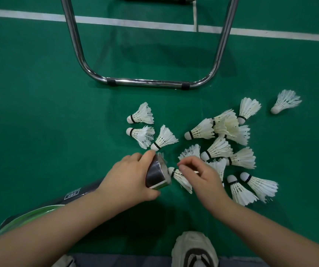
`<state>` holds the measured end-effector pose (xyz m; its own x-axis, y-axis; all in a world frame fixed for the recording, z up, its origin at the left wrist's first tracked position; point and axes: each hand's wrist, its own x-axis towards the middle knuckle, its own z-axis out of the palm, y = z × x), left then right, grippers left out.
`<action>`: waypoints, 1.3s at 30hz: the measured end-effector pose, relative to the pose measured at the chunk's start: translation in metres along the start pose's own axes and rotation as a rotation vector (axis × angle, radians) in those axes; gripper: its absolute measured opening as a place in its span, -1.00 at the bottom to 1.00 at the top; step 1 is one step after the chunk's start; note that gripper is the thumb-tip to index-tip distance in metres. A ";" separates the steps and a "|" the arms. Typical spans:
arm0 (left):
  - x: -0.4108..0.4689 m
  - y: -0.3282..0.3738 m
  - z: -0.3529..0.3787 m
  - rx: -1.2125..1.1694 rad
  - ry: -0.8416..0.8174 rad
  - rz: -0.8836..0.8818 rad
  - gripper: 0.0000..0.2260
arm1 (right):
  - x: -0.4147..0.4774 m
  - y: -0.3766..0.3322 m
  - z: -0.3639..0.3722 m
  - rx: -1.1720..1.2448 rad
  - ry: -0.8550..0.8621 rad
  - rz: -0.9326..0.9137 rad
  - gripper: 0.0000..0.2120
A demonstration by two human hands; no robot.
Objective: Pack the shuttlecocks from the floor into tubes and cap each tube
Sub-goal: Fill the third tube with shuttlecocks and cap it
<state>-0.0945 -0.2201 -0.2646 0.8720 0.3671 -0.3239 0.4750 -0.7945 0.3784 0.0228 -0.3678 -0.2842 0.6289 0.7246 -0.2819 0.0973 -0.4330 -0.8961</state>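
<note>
A pale shoe [195, 251] is standing at the near edge of the green floor [39, 112]. A spare tube [74, 194] is lying just beside it to the left, partly under the left forearm. Above that, the left hand [129, 176] is wrapping its fingers round a dark tube [155, 176], whose open mouth is facing right. The right hand [199, 176] is pinching a shuttlecock [182, 179] by its feathers, with the cork tip sitting just at the tube's mouth. Loose shuttlecocks [220, 149] are lying scattered on the floor to the right and beyond the hands, some overlapping. One stray shuttlecock [285, 102] is lying apart at far right. Farther off, a metal chair frame [147, 83] is resting on the floor in front of a white line [135, 22].
</note>
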 end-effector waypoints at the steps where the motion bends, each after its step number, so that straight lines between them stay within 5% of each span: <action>1: 0.000 0.000 0.000 0.002 0.005 -0.005 -0.25 | 0.001 0.003 -0.004 -0.055 0.023 -0.005 -0.90; 12: 0.004 -0.002 0.003 0.002 0.036 -0.033 -0.27 | 0.001 0.039 -0.014 -0.720 -0.096 0.262 -0.70; 17: 0.005 -0.001 0.005 0.007 0.026 -0.037 -0.27 | 0.008 0.041 -0.011 -0.278 -0.104 0.391 -0.59; 25: 0.003 -0.001 0.003 0.006 0.029 -0.056 -0.29 | 0.012 0.037 -0.008 0.448 -0.125 0.701 -0.87; 35: 0.004 0.004 0.003 0.023 0.038 -0.062 -0.30 | 0.009 -0.003 -0.010 0.152 0.272 0.131 -0.85; 39: 0.007 0.012 0.003 0.017 0.061 -0.051 -0.30 | 0.003 -0.017 0.002 0.115 0.149 -0.043 -0.78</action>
<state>-0.0825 -0.2283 -0.2646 0.8526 0.4353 -0.2891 0.5172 -0.7818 0.3481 0.0217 -0.3575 -0.2709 0.7344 0.6497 -0.1964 0.0430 -0.3333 -0.9418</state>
